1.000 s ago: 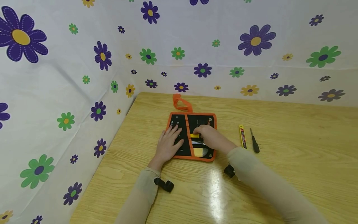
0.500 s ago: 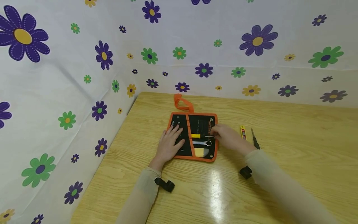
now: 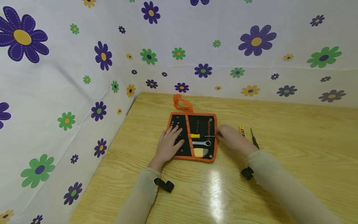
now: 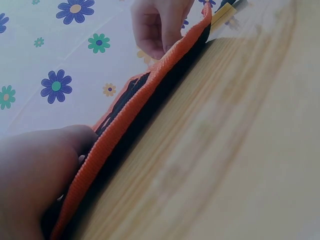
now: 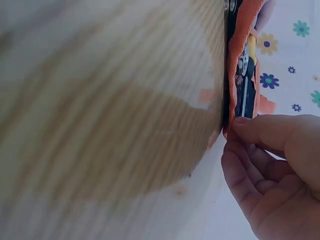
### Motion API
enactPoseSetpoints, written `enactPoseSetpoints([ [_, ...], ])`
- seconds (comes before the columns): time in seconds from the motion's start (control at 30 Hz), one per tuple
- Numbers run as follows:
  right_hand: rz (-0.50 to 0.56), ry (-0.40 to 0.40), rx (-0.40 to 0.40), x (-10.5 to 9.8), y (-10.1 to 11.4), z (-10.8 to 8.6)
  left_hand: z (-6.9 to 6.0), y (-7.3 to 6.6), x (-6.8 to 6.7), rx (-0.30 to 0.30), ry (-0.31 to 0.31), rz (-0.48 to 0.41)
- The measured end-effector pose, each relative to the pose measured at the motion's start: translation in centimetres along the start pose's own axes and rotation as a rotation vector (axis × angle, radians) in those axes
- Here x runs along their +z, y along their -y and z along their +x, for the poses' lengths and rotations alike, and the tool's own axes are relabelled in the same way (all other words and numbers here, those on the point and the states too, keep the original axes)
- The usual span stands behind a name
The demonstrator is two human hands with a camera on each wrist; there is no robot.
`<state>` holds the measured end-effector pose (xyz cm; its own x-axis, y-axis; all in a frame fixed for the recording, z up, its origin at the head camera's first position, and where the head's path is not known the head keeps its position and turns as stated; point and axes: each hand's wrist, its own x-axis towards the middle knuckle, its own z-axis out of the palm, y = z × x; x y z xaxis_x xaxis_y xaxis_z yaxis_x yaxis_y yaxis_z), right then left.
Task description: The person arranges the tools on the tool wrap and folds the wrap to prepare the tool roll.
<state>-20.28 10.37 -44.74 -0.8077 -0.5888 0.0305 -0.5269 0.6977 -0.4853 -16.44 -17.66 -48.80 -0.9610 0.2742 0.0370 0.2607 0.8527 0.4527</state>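
Observation:
A black tool pouch (image 3: 199, 127) with orange trim lies unfolded on the wooden table. My left hand (image 3: 167, 146) rests flat on its left panel, fingers spread. In the right panel's pockets sit a screwdriver (image 3: 195, 136) with a yellow and black handle, a combination wrench (image 3: 202, 143) and a yellow-and-grey handled tool (image 3: 200, 152). The screwdriver's thin shaft points right, toward the pouch's rim. My right hand (image 5: 280, 165) has thumb and forefinger closed at the end of that shaft, right at the orange rim. The thumb covers the tip.
Right of the pouch lie a yellow narrow tool or package (image 3: 242, 131) and a dark screwdriver (image 3: 253, 138), both partly covered by my right arm. An orange strap (image 3: 181, 103) extends behind the pouch. Flower-printed cloth (image 3: 218, 56) hangs behind and to the left.
My right hand has slid right from the screwdriver's handle along its shaft to the pouch's rim, uncovering the wrench. My left hand has stayed in place.

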Motion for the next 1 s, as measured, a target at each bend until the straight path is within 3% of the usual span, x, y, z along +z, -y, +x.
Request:
enactPoseSetpoints([
  [0.67,-0.106,-0.008,-0.084,1.3,2.6,2.3,0.0,0.1,0.0,-0.008,-0.015,0.012],
  [1.0,-0.042,0.028,-0.057,1.1,2.8,2.0,0.0,-0.1,0.1,-0.006,-0.023,0.009],
])
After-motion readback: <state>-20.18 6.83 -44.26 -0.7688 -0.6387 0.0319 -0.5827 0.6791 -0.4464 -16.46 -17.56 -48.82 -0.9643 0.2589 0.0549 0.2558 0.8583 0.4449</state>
